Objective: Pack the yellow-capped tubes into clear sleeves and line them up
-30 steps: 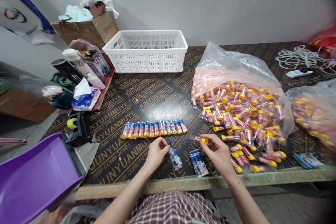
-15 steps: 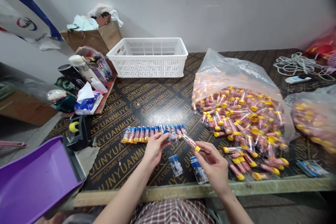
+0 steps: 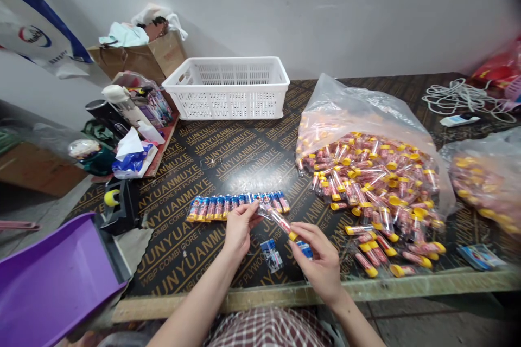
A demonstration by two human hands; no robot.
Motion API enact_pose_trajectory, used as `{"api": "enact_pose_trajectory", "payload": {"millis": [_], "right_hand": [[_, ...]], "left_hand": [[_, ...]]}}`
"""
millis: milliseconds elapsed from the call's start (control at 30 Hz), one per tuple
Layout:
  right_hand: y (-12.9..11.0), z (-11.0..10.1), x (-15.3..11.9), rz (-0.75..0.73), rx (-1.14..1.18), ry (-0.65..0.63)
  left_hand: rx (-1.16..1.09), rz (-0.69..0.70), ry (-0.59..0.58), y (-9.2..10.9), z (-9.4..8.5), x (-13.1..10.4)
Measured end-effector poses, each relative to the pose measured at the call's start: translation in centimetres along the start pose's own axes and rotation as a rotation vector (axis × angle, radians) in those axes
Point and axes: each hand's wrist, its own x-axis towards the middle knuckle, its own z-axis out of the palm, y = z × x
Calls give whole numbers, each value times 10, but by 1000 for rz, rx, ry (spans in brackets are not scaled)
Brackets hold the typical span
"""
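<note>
My right hand (image 3: 319,260) pinches the yellow-capped end of a clear tube (image 3: 281,223) with red and white contents. The tube's other end meets a small clear wrapper (image 3: 264,210) pinched between the fingertips of my left hand (image 3: 241,227). Behind my hands lies a row of blue-topped, yellow-ended tubes (image 3: 220,207), side by side. A small stack of blue printed sleeves (image 3: 271,256) rests between my forearms, and another blue stack (image 3: 304,250) is partly hidden by my right hand.
On the right, an open plastic bag (image 3: 366,103) spills yellow-capped tubes (image 3: 370,173) beside a second bag (image 3: 484,173). A white basket (image 3: 228,103) stands at the back. Tape dispenser (image 3: 122,206), bottles and purple dustpan (image 3: 52,282) are at left.
My right hand has moved left with the tube, bringing its clear end to the wrapper in my left hand. The second blue stack is now more covered by the right hand.
</note>
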Motion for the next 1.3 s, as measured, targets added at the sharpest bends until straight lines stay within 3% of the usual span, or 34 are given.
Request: {"api": "enact_pose_trajectory", "payload": {"millis": [133,400,567,733,1100,1200,1300], "right_hand": [[-1,2,-1,22,38,-122],[5,4,6,-52,-58,-130],[4,0,14,-96,34,-245],[7,-3,13,-73,105,-343],[9,0,10,-43,185,-310],[9,-6,14,-24,179,-311],[15,-15,16,19,134,-247]], "left_hand": [[29,-18,-92,0,6,-8],[146,-156,-344,-2,7,-22],[252,-209,-462,-7,7,-29],[309,-275,-472,-8,9,-34],[307,-267,-452,-8,12,-35],[357,-180,-464,-3,11,-22],[627,73,-371,5,8,3]]}}
